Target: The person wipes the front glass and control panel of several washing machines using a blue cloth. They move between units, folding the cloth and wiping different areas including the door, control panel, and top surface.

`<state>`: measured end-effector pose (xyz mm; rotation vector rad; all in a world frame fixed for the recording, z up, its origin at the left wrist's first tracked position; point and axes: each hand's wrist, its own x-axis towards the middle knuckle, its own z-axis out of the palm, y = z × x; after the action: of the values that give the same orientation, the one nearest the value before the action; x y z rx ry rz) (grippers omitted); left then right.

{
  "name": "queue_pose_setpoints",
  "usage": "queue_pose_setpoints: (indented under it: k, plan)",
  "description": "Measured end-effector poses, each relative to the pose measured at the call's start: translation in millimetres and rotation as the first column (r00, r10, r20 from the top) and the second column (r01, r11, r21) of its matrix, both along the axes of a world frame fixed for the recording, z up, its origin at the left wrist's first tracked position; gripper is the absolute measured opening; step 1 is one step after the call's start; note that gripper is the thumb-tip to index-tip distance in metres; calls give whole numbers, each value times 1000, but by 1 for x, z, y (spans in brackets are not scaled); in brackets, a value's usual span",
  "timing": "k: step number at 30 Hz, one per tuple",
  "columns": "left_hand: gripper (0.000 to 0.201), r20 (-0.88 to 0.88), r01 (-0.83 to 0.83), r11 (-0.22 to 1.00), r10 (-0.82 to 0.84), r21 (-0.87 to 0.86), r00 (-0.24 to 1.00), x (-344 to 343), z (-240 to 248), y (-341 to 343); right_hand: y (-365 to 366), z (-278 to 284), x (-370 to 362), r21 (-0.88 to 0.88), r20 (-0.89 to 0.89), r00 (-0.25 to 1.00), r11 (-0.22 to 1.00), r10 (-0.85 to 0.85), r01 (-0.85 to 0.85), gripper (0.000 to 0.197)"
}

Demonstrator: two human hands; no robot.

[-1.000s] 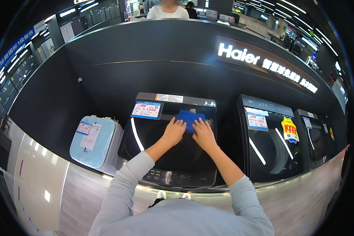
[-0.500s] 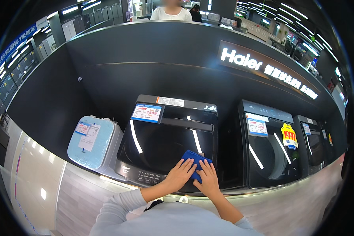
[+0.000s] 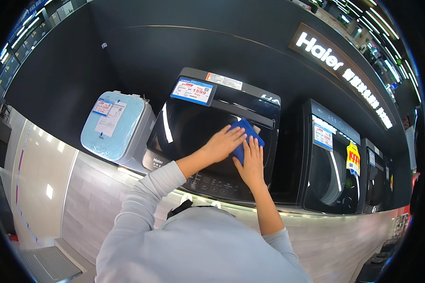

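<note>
A folded blue cloth lies on the glossy black lid of a top-loading washing machine, toward the lid's right side. My left hand rests flat on the cloth's left part, fingers stretched out. On its lower right part, my right hand presses down with the fingers extended and the thumb spread. Both palms face the lid, and the cloth under them is partly hidden. A small pale tab shows beside the cloth's upper edge.
A small washer with a light blue lid stands to the left. Dark front-loading washers line the right. A price card sits at the machine's back left. Behind rises a dark partition; the machines stand on a lit-edged platform.
My hands and the cloth have slid farther back on the lid, away from me. The view has tilted down, and the person behind the partition is out of sight.
</note>
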<state>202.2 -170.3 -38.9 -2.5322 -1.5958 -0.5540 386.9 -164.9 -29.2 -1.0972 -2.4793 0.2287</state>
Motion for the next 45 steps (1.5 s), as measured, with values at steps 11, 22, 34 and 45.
queue_pose_setpoints:
  k: [11, 22, 34, 45]
  plan:
    - [74, 59, -227, 973, 230, -48, 971, -152, 9, -22, 29, -20, -164, 113, -23, 979, 974, 201, -197, 72]
    - [74, 120, -370, 921, 383, -118, 916, -216, 2, -73, 0, -19, -251, 121, -32, 963, 958, 267, -262, 59]
    - [72, 169, -444, 858, 493, -260, 853, -150, 1, -130, -35, -9, -195, 0, -7, 931, 931, 365, -365, 53]
    - [77, 264, -188, 967, 229, -169, 937, 6, -4, -80, -33, -3, -16, -26, -16, 996, 995, 92, -92, 60]
